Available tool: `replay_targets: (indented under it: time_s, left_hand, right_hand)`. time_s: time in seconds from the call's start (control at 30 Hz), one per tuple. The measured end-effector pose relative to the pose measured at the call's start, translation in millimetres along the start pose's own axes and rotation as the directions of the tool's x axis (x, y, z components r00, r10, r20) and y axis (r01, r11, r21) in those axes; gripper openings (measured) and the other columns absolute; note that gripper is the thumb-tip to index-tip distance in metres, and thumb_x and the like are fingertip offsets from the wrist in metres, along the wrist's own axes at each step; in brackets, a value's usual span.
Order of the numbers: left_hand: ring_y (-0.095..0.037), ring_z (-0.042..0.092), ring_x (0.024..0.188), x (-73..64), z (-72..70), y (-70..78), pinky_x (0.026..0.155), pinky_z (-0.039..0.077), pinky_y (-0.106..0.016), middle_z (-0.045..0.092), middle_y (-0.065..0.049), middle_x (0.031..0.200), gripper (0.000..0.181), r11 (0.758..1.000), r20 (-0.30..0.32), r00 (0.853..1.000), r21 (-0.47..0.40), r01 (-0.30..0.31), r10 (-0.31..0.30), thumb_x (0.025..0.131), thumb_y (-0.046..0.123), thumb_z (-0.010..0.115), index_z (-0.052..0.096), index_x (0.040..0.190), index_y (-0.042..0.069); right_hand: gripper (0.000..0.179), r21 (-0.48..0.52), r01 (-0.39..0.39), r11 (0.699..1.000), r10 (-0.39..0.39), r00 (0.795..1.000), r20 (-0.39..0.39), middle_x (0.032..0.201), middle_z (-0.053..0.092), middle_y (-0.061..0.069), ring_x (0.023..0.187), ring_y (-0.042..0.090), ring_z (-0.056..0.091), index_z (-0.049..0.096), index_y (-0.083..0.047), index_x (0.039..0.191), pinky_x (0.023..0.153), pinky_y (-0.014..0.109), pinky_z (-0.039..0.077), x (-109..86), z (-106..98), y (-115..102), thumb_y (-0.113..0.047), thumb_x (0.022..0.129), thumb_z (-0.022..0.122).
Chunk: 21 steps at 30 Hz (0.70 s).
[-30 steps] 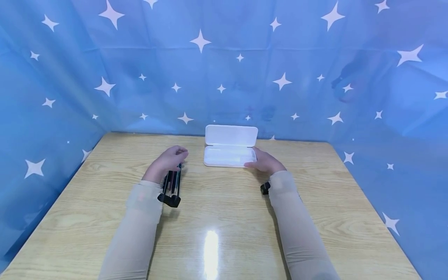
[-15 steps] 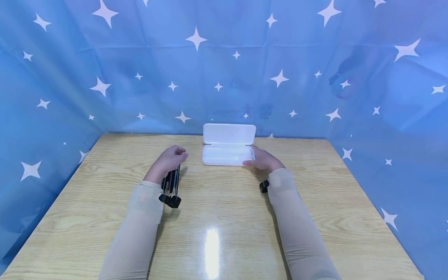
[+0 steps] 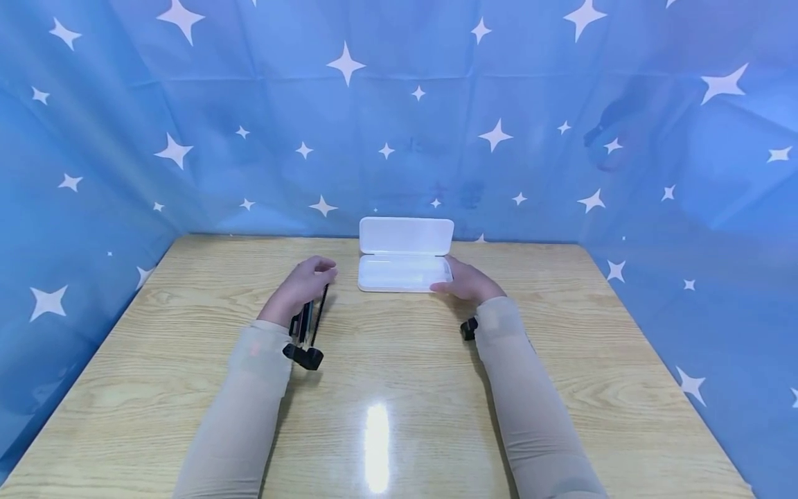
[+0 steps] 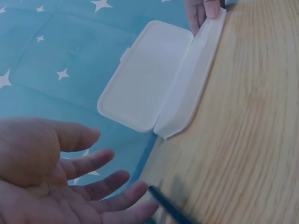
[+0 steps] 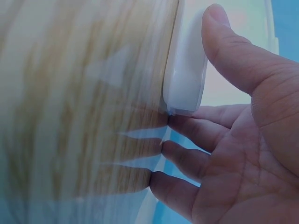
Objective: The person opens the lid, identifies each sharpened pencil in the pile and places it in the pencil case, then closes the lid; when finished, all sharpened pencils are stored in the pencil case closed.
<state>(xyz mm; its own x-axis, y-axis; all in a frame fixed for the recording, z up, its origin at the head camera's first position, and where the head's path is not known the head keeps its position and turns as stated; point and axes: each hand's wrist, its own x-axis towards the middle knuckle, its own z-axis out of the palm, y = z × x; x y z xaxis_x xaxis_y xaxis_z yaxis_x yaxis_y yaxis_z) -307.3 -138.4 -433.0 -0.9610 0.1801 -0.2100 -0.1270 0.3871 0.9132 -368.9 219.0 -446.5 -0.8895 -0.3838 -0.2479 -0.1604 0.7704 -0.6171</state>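
Head: pen (rightmost) slants more; case unmoved

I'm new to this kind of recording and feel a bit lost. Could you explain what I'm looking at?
There is no machine: these are a person's two bare hands. The wide picture comes from a camera on the head, looking forward and down. The two closer ones come from a camera on each wrist.

On the table, in front of a starry blue cloth, stands a white case, lid open. The right hand holds its right end between thumb and fingers. The left hand is open, beside dark sticks, perhaps pens; I can't tell whether it touches one.
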Motion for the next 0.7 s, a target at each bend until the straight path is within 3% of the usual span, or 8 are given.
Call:
replay_targets:
  time_s: [0.1,0.2,0.27,0.33,0.4,0.53,0.7]
  left_hand:
    - [-0.04,0.046,0.134,-0.4,-0.2,0.2,0.105,0.045,-0.054,0.037,-0.022,0.153,0.049,1.0,-0.036,0.999,0.012,0.006,-0.005,0.11,0.024,0.044,0.038,0.151,-0.001]
    - [-0.039,0.054,0.124,-1.4,1.8,0.7,0.097,0.05,-0.051,0.046,-0.023,0.146,0.046,0.987,-0.093,0.996,0.16,-0.002,0.017,0.109,0.023,0.046,0.044,0.147,-0.002]
    - [-0.037,0.06,0.113,-1.7,5.5,0.4,0.089,0.053,-0.047,0.054,-0.024,0.138,0.044,0.96,-0.123,0.992,0.279,0.01,0.025,0.108,0.022,0.048,0.047,0.144,-0.003]
    - [-0.034,0.064,0.101,-2.4,9.8,0.5,0.081,0.053,-0.045,0.06,-0.025,0.131,0.042,0.917,-0.136,0.99,0.397,0.033,0.024,0.106,0.02,0.052,0.05,0.14,-0.004]
    - [-0.032,0.064,0.095,-3.1,14.2,1.5,0.08,0.053,-0.044,0.061,-0.025,0.129,0.043,0.882,-0.13,0.991,0.468,0.051,0.011,0.103,0.019,0.057,0.051,0.137,-0.005]
    - [-0.035,0.061,0.103,-2.7,21.3,2.3,0.09,0.052,-0.048,0.059,-0.026,0.134,0.049,0.829,-0.117,0.993,0.555,0.061,0.006,0.092,0.016,0.07,0.055,0.133,-0.007]
    - [-0.038,0.06,0.114,1.2,26.2,0.5,0.094,0.052,-0.047,0.058,-0.025,0.135,0.052,0.815,-0.097,0.995,0.576,0.06,-0.005,0.091,0.011,0.074,0.054,0.135,-0.008]
  right_hand:
    - [0.085,-0.005,0.002,1.0,-0.002,1.0,-0.004,0.162,0.029,0.021,0.147,0.042,0.029,0.016,-0.01,0.163,0.117,0.06,0.027,0.0,1,0,-0.038,0.099,0.065]
    - [0.084,0.005,0.023,1.0,-0.023,1.0,-0.001,0.162,0.029,0.021,0.147,0.042,0.029,0.016,-0.01,0.163,0.117,0.06,0.026,0.3,0,1,-0.036,0.1,0.065]
    - [0.083,0.017,0.045,0.999,-0.045,0.999,0.002,0.162,0.03,0.02,0.147,0.042,0.03,0.017,-0.01,0.163,0.117,0.06,0.027,0.6,1,1,-0.035,0.1,0.066]
    - [0.082,0.032,0.069,0.997,-0.069,0.998,0.008,0.161,0.031,0.019,0.146,0.041,0.032,0.018,-0.01,0.163,0.117,0.059,0.028,0.6,1,2,-0.032,0.1,0.066]
    - [0.08,0.036,0.083,0.996,-0.084,0.996,0.011,0.161,0.032,0.019,0.146,0.04,0.033,0.019,-0.01,0.162,0.117,0.059,0.028,1.1,1,2,-0.031,0.1,0.065]
    - [0.08,0.025,0.084,0.996,-0.084,0.996,0.012,0.161,0.032,0.018,0.146,0.04,0.032,0.018,-0.01,0.163,0.117,0.059,0.028,0.0,0,0,-0.031,0.101,0.065]
    - [0.081,0.003,0.067,0.998,-0.067,0.998,0.004,0.162,0.031,0.018,0.147,0.04,0.031,0.018,-0.01,0.163,0.117,0.058,0.028,-1.8,-1,-2,-0.033,0.101,0.065]
